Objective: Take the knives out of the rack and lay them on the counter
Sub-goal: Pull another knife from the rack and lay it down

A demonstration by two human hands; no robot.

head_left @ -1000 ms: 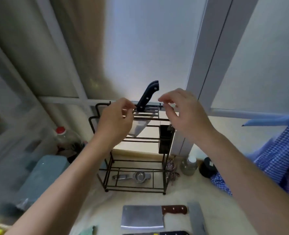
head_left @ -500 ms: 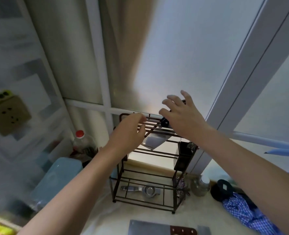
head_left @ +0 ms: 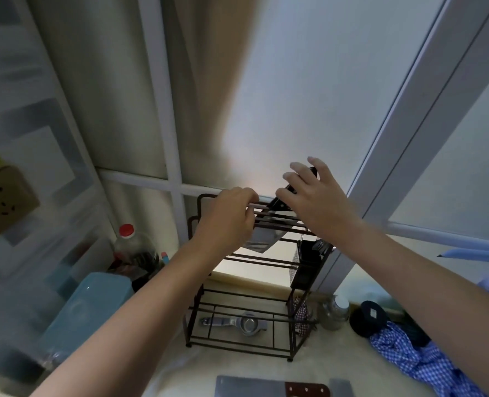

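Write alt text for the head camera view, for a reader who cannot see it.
Two bare hands reach to the top of a dark wire rack on a counter: the right hand closes around the black handle of a knife still slotted there, and the left hand grips the top rails. A cleaver already lies on the counter in front.

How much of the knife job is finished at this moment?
Done: a cleaver lies on the counter. In hand: the right hand is at the black knife in the rack, fingers spread, while the left hand holds the top rail. Left: lifting it out.
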